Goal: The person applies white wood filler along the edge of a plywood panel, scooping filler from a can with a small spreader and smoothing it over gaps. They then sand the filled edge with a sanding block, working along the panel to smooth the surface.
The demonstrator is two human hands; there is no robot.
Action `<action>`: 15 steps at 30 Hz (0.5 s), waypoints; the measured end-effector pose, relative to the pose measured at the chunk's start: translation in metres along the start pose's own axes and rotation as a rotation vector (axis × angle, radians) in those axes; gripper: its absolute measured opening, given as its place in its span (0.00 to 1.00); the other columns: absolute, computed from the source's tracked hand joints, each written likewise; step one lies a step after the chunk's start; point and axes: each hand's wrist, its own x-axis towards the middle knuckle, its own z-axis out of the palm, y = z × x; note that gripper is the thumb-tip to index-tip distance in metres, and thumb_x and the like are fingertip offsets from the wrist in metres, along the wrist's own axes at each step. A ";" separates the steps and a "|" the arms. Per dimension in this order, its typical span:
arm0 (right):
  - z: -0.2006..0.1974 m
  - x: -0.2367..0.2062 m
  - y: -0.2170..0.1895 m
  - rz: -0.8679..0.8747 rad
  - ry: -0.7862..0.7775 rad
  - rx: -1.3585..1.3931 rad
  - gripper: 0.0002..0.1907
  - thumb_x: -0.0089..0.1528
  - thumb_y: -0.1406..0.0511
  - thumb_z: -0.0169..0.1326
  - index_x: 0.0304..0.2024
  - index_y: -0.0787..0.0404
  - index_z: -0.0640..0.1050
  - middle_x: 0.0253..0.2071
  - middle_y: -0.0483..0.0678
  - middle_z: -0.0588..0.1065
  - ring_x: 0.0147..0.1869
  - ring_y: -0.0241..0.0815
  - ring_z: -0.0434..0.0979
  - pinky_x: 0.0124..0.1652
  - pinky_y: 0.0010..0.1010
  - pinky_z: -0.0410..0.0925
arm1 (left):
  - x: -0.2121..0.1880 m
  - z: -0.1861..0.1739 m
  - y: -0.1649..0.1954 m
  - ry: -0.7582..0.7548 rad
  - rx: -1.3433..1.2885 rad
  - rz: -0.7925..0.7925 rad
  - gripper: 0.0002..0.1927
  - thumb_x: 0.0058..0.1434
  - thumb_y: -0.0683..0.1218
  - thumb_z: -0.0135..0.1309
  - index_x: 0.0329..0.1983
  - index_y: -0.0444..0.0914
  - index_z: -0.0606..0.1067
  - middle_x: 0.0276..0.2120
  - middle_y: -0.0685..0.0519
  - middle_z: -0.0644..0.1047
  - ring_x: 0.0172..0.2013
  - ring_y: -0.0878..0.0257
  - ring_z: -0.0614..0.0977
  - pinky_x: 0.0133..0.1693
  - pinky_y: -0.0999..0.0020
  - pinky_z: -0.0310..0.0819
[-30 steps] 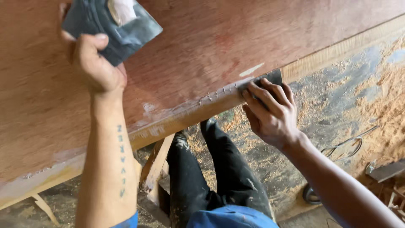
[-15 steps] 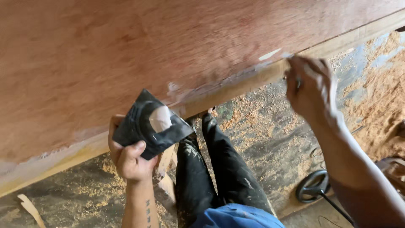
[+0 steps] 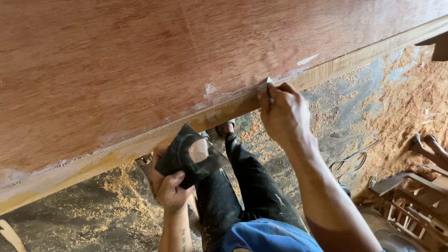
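A large reddish-brown plywood panel (image 3: 163,70) fills the upper part of the view, with a pale wood edge strip (image 3: 140,142) along its lower border and white filler smears near the edge. My left hand (image 3: 170,189) hangs below the edge and holds a dark flat pad (image 3: 189,156) carrying a blob of pale putty. My right hand (image 3: 282,112) presses a small thin blade (image 3: 269,86) against the panel's edge where the filler marks are. Between my arms I see my legs in dark trousers.
Sawdust covers the dark floor (image 3: 336,130) below. A looped cable (image 3: 350,163) lies at the right. Wooden pieces and a small wooden frame (image 3: 410,196) stand at the lower right. A wood offcut (image 3: 9,233) lies at the lower left.
My left hand has dropped from the panel's face to below the edge with the putty pad. My right hand shifted along the edge and now presses the blade on it.
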 end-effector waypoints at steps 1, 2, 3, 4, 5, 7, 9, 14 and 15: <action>0.002 -0.003 -0.006 0.028 -0.010 0.018 0.16 0.69 0.60 0.52 0.48 0.67 0.81 0.35 0.58 0.78 0.30 0.57 0.80 0.29 0.44 0.74 | 0.001 0.003 0.000 -0.010 0.041 0.007 0.24 0.51 0.41 0.47 0.51 0.24 0.68 0.40 0.45 0.75 0.45 0.60 0.77 0.54 0.68 0.72; 0.004 -0.006 -0.012 0.013 0.001 0.020 0.15 0.68 0.61 0.52 0.47 0.67 0.82 0.36 0.58 0.78 0.31 0.57 0.80 0.31 0.44 0.74 | 0.002 0.005 0.000 -0.019 0.008 0.002 0.24 0.51 0.41 0.47 0.51 0.25 0.67 0.41 0.45 0.75 0.45 0.59 0.77 0.54 0.67 0.72; 0.006 -0.009 -0.017 -0.002 0.014 0.023 0.15 0.67 0.61 0.53 0.47 0.66 0.82 0.36 0.58 0.78 0.32 0.57 0.80 0.32 0.45 0.74 | 0.003 0.008 0.001 -0.029 -0.025 -0.002 0.24 0.51 0.41 0.47 0.51 0.25 0.67 0.43 0.44 0.75 0.45 0.59 0.77 0.55 0.67 0.72; 0.006 -0.012 -0.022 -0.017 0.025 0.025 0.14 0.67 0.62 0.53 0.47 0.66 0.82 0.36 0.57 0.78 0.33 0.57 0.80 0.33 0.45 0.75 | 0.005 0.010 0.003 -0.038 -0.058 -0.008 0.24 0.50 0.40 0.47 0.51 0.25 0.66 0.44 0.44 0.75 0.45 0.59 0.77 0.55 0.66 0.72; 0.006 -0.015 -0.026 -0.037 0.021 0.041 0.14 0.66 0.62 0.54 0.46 0.65 0.82 0.37 0.57 0.79 0.34 0.57 0.80 0.34 0.45 0.75 | 0.006 0.013 0.006 -0.038 -0.082 -0.024 0.24 0.50 0.40 0.47 0.52 0.26 0.66 0.43 0.44 0.75 0.45 0.58 0.77 0.55 0.65 0.73; 0.005 -0.020 -0.030 -0.087 0.019 0.072 0.12 0.65 0.64 0.54 0.46 0.64 0.82 0.38 0.56 0.79 0.37 0.57 0.81 0.36 0.44 0.75 | 0.010 0.016 0.014 -0.038 -0.132 -0.046 0.25 0.50 0.40 0.47 0.53 0.28 0.65 0.43 0.43 0.75 0.45 0.58 0.78 0.54 0.63 0.75; -0.001 -0.024 -0.024 -0.129 -0.038 0.120 0.11 0.65 0.64 0.55 0.46 0.63 0.83 0.40 0.55 0.81 0.41 0.56 0.81 0.38 0.43 0.75 | 0.016 0.020 0.020 -0.020 -0.121 -0.052 0.26 0.49 0.39 0.47 0.53 0.27 0.66 0.41 0.42 0.75 0.38 0.56 0.78 0.42 0.63 0.77; -0.022 -0.035 0.037 -0.333 -0.058 0.179 0.12 0.65 0.66 0.56 0.49 0.62 0.82 0.49 0.54 0.81 0.50 0.53 0.81 0.47 0.42 0.74 | 0.027 0.028 0.022 -0.099 0.536 0.516 0.19 0.51 0.36 0.49 0.48 0.35 0.67 0.44 0.38 0.73 0.46 0.48 0.80 0.47 0.61 0.86; -0.027 -0.033 0.055 -0.354 -0.024 0.177 0.12 0.65 0.67 0.55 0.51 0.63 0.81 0.51 0.55 0.81 0.52 0.53 0.81 0.49 0.41 0.74 | 0.026 0.029 0.022 -0.006 0.240 0.237 0.24 0.49 0.38 0.47 0.53 0.32 0.65 0.44 0.39 0.74 0.45 0.51 0.80 0.49 0.60 0.83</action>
